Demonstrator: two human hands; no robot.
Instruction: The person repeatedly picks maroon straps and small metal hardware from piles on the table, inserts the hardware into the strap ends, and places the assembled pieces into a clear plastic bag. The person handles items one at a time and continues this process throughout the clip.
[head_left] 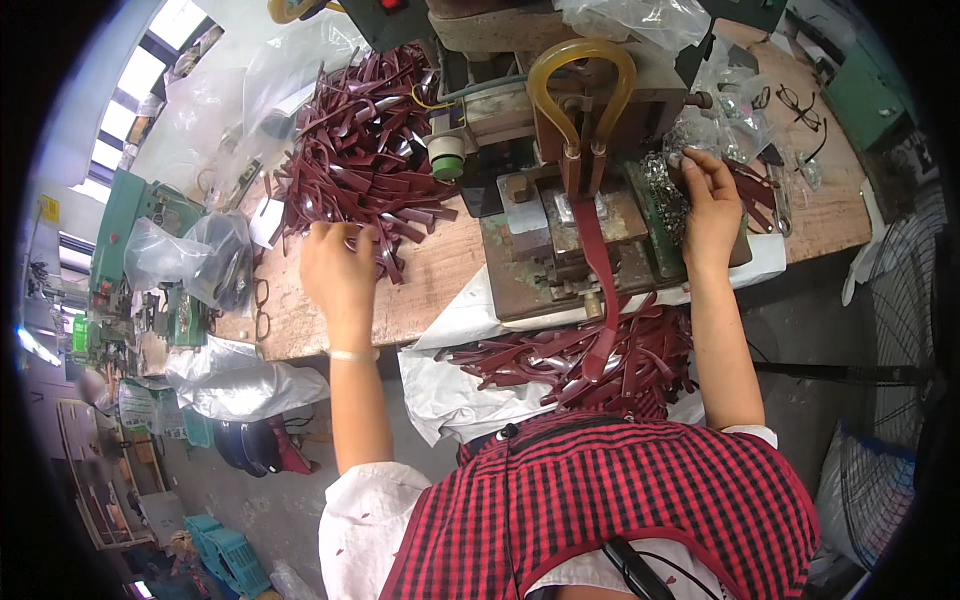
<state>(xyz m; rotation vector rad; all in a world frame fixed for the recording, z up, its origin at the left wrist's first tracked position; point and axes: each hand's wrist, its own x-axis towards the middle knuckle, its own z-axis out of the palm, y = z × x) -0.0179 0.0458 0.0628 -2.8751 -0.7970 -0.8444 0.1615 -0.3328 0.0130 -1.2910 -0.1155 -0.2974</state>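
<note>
Many maroon strips point(365, 165) lie at the fingertips point(319, 231) of the left hand point(338, 270).

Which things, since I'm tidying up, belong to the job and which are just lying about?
Likely the job: dark red strips; machine with one strip in it; metal pieces near the right hand.
Likely lying about: teal basket; clear bag at left.

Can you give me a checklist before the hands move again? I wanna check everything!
1. Left hand at the big pile of maroon strips: ok.
2. Right hand by the small shiny bits: ok.
3. Right fingers holding a bit: cannot tell, too small to see.
4. One maroon strip at the machine's copper-coloured prongs: ok.
5. Both hands away from those prongs: ok.
6. Strip lined up exactly: cannot tell.
</note>
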